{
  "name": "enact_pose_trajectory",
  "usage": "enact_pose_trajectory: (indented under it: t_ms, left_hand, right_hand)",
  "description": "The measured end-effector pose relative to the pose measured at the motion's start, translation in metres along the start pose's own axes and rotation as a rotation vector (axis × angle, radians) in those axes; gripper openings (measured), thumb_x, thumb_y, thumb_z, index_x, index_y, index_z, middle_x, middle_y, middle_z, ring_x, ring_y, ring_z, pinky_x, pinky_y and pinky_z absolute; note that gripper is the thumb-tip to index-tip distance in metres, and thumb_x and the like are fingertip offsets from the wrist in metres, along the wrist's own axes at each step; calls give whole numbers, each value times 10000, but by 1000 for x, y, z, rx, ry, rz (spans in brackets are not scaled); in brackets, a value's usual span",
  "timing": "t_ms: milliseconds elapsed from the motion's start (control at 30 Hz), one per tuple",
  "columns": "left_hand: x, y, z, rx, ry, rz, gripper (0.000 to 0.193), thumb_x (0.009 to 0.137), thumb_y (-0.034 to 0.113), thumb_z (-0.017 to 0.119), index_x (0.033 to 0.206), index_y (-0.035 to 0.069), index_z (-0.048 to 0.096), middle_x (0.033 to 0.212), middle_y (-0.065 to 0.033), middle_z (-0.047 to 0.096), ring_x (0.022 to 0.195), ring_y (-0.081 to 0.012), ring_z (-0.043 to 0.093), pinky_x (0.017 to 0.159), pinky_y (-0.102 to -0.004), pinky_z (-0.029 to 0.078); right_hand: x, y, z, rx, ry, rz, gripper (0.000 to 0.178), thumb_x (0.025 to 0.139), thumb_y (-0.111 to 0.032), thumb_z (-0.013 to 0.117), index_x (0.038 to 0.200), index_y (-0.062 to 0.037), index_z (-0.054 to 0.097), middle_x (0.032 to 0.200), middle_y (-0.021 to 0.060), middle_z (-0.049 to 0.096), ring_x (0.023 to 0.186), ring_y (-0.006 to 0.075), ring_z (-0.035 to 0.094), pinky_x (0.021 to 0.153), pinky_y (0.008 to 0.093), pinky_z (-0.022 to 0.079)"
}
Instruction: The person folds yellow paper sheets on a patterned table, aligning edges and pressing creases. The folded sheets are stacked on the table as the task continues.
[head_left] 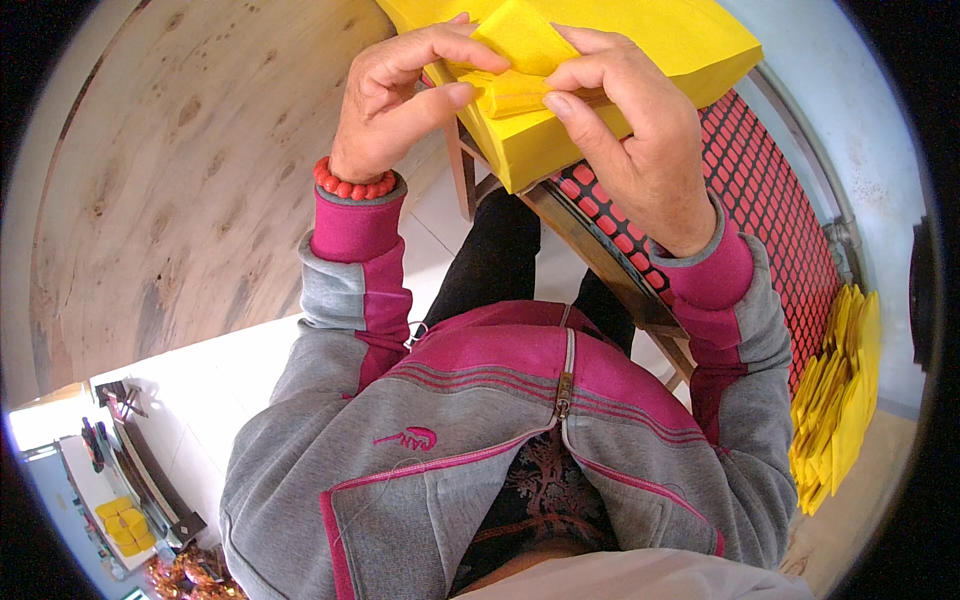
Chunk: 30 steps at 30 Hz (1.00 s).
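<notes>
Head-worn fisheye view, facing down, close above the jacket (480, 348)

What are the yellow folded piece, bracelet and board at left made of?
Yellow folded piece: matte, paper or thin felt, can't tell which; it holds creases.
Bracelet: glossy red, perhaps plastic or stone; highlights on rounded surfaces.
Board: dull wood, likely plywood; knots and grain show.

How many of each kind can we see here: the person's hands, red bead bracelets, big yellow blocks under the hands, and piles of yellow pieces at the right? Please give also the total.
Left hand and right hand: 2
Red bead bracelet: 1
Big yellow block: 1
Pile of yellow pieces: 1
Total: 5
</notes>
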<state>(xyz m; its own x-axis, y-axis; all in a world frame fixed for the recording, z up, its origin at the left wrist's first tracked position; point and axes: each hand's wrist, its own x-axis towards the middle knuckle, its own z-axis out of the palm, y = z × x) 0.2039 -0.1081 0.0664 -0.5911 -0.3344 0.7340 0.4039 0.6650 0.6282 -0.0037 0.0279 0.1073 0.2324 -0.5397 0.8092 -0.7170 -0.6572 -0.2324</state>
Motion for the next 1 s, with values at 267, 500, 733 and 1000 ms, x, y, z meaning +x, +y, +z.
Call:
enact_pose_trajectory:
  t_ms: [267,500,733,1000]
  left_hand:
    - [-6,-1,4,14,142,-154,93,936,36,641,1019,-3,645,1036,-54,680,969,-133,628,883,-284,490]
    - [-3,1,13,-49,270,-200,99,949,37,647,1037,8,612,992,-56,690,905,-114,645,819,-254,512]
    - [-4,-1,14,-54,282,-189,101,945,23,647,1038,5,611,1000,-62,694,898,-116,649,807,-250,516]
    - [-4,-6,12,-54,273,-176,95,942,14,646,1031,3,615,965,-57,695,877,-111,651,787,-241,514]
  right_hand:
    - [2,-6,-5,48,8,67,90,902,-61,668,967,-3,643,1180,191,656,1049,303,656,899,336,499]
    - [9,-3,-7,29,11,-61,211,796,-26,752,965,32,640,1135,269,649,1007,339,680,848,352,542]
    - [0,-2,-5,-27,-86,13,87,901,-55,664,961,2,637,1187,193,650,1034,308,654,889,337,497]
    - [1,-3,-5,-17,-85,29,91,905,-52,660,975,1,639,1158,191,650,1021,301,656,877,333,498]
